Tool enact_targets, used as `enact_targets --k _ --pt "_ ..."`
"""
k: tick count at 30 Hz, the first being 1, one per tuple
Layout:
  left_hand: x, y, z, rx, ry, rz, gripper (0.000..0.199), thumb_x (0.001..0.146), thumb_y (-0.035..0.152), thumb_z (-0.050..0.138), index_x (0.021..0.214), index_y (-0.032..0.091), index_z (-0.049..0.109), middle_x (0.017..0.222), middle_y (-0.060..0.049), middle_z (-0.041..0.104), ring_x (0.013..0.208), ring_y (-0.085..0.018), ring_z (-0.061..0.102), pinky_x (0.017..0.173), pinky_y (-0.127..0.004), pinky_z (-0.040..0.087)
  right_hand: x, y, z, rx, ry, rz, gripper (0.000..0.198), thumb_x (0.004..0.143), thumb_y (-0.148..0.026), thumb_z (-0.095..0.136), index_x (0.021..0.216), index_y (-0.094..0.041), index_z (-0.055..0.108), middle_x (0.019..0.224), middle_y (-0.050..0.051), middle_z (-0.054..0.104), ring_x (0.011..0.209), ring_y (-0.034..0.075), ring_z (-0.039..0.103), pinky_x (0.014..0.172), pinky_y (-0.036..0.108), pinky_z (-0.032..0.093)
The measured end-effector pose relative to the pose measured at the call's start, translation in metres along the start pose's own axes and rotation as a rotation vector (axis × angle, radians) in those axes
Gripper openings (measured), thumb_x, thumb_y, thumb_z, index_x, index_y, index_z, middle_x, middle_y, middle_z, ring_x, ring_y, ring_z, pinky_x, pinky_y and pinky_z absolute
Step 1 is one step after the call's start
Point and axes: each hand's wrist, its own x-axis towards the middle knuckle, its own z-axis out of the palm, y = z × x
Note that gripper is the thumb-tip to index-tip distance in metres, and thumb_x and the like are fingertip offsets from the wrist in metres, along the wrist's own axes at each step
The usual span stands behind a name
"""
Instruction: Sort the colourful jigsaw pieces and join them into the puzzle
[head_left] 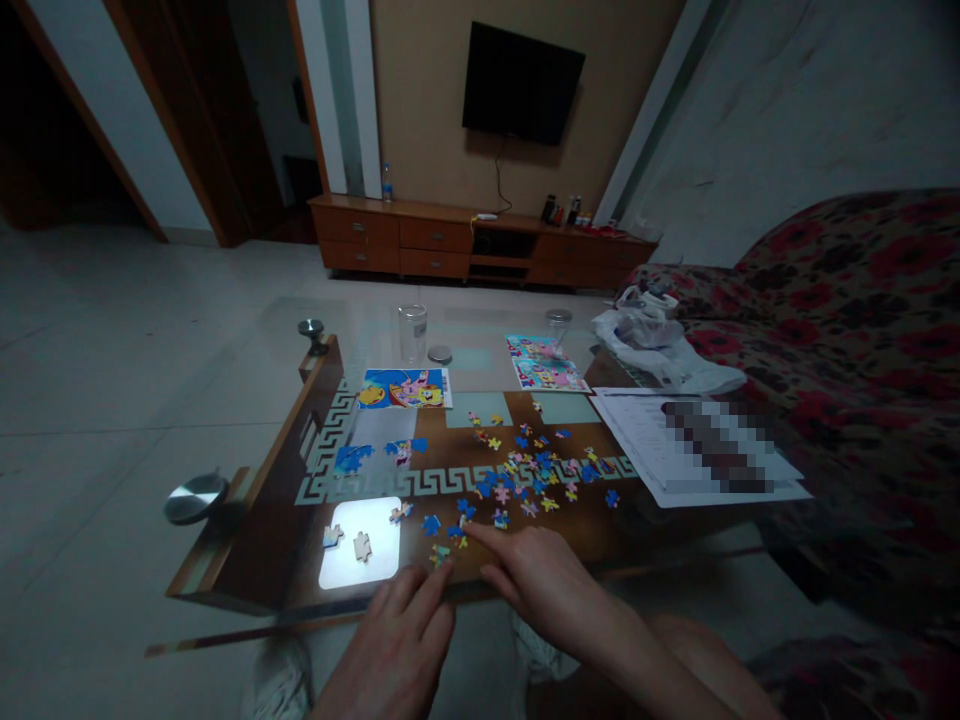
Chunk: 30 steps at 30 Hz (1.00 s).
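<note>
Many loose jigsaw pieces point(541, 468) lie scattered over the glass-topped table. My right hand point(540, 572) reaches in from the right, its index finger stretched out to a blue jigsaw piece point(456, 531) and its thumb apart from it. Just left of it, my left hand point(411, 625) rests low at the near edge, fingers extended, with the fingertips beside a green and yellow jigsaw piece point(439, 554). Neither hand visibly grips anything. To the left, two joined groups, a blue cluster point(352, 459) and a longer cluster point(406, 451), lie on the glass. A turned-over piece point(363, 546) sits in a bright reflection.
Beyond the pieces are a cartoon picture card point(405, 388), picture sheets point(547, 363), a glass jar point(412, 333), a lid point(439, 353) and another lidded jar point(557, 328). Papers point(637, 450) and a plastic bag point(660, 345) are at right, by a flowered sofa point(847, 320).
</note>
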Motion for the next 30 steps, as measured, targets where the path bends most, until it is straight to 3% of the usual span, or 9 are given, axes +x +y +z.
enact_targets --k 8,16,24,30 --pt "0.0 0.003 0.021 0.071 0.211 0.107 0.041 0.071 -0.003 0.044 0.098 0.02 0.064 0.133 -0.009 0.06 0.101 -0.023 0.065 0.08 -0.034 0.059 0.001 -0.01 -0.004 -0.075 -0.118 0.075 0.045 0.084 -0.015 0.062 0.128 -0.022 0.059 0.089 0.008 0.075 0.078 0.023 0.07 0.061 0.027 0.049" --pt "0.013 -0.003 0.021 0.136 0.391 0.163 0.042 0.072 0.0 0.04 0.104 0.018 0.061 0.129 -0.012 0.062 0.11 -0.021 0.064 0.088 -0.033 0.057 -0.004 -0.017 0.011 -0.164 -0.127 0.131 0.048 0.082 -0.006 0.051 0.127 -0.018 0.058 0.088 0.01 0.075 0.069 0.023 0.07 0.056 0.028 0.045" --pt "0.024 -0.001 0.012 0.288 0.566 0.213 0.046 0.07 0.001 0.034 0.104 0.014 0.061 0.112 -0.012 0.071 0.092 -0.017 0.071 0.073 -0.024 0.059 -0.006 -0.017 -0.002 -0.227 -0.149 0.149 0.042 0.082 -0.005 0.052 0.119 -0.02 0.062 0.084 0.008 0.075 0.07 0.024 0.071 0.055 0.027 0.045" --pt "0.02 -0.005 0.013 0.244 0.504 0.195 0.042 0.073 0.001 0.035 0.102 0.018 0.061 0.113 -0.01 0.071 0.097 -0.016 0.069 0.078 -0.023 0.057 -0.009 -0.014 -0.019 -0.209 -0.156 0.199 0.044 0.086 -0.014 0.058 0.129 -0.022 0.057 0.092 0.008 0.076 0.082 0.028 0.072 0.064 0.032 0.051"
